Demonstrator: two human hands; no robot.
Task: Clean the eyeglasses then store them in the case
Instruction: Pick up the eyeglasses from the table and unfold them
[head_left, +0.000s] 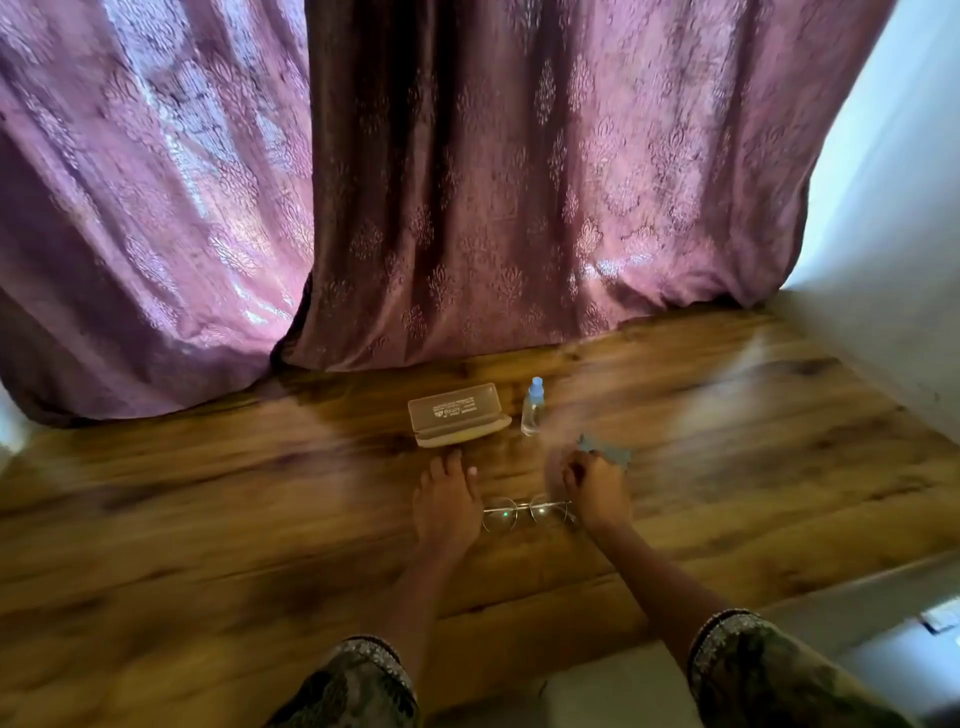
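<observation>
Thin-rimmed round eyeglasses (519, 512) lie on the wooden table (208, 519) between my hands. My left hand (447, 501) rests flat on the table just left of the glasses, fingers straight. My right hand (597, 491) sits at the right end of the glasses with its fingers curled round a small blue-grey cloth (605, 449). A beige eyeglass case (457, 413) lies beyond my left hand; whether it stands open I cannot tell. A small clear spray bottle (533, 408) with a blue cap stands upright to the right of the case.
A purple patterned curtain (467, 182) hangs along the far edge of the table. A white wall (893, 234) borders the right side. The table's near edge runs past my patterned sleeves (737, 649). The picture is blurred by motion.
</observation>
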